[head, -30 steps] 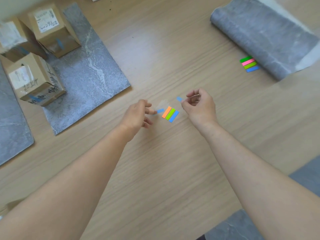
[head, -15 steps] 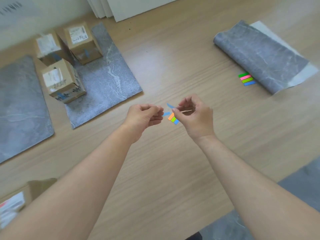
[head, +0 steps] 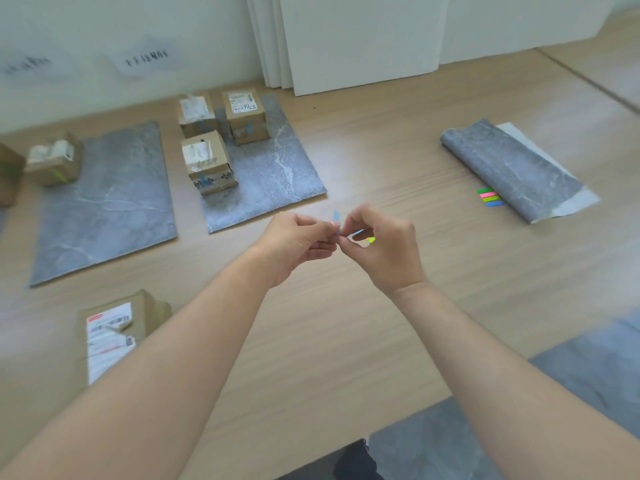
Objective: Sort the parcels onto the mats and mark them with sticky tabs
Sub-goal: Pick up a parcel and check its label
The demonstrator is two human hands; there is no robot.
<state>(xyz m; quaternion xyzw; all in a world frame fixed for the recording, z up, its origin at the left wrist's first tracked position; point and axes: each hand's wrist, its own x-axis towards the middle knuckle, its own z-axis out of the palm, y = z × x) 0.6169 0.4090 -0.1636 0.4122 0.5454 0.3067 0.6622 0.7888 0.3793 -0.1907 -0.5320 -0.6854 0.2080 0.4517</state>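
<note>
Left hand (head: 298,244): your fingers are curled, with thumb and forefinger pinched on the near edge of the tab sheet (head: 365,236), just where they meet your other hand's fingertips.
Right hand (head: 384,247): it is curled as well, thumb and forefinger nipping the foot of the blue tab (head: 336,219), while the other fingers arch over the sheet.
Blue tab: it stands upright above the meeting fingertips, over the wooden floor (head: 381,140) and just in front of the middle mat's near edge (blur hides exactly which fingertip bears it).
Tab sheet: you can see only a blue strip and a green-yellow bit of it through the arch of your right hand.
Middle mat (head: 277,174): it lies flat with three boxes on its far left part: the back-left parcel (head: 197,114), the back-right parcel (head: 246,116) and the front parcel (head: 207,161). Each shows a blue mark on its front face.
Left mat (head: 104,209): it lies flat beside the middle mat, and the green-marked parcel (head: 53,159) sits at its far left corner.
Loose parcel (head: 110,334): it rests on the bare floor beside your left forearm, label up.
Rolled mat (head: 512,171): it lies partly rolled, well to your right, with the spare tabs (head: 489,197) just beside its near edge.
</note>
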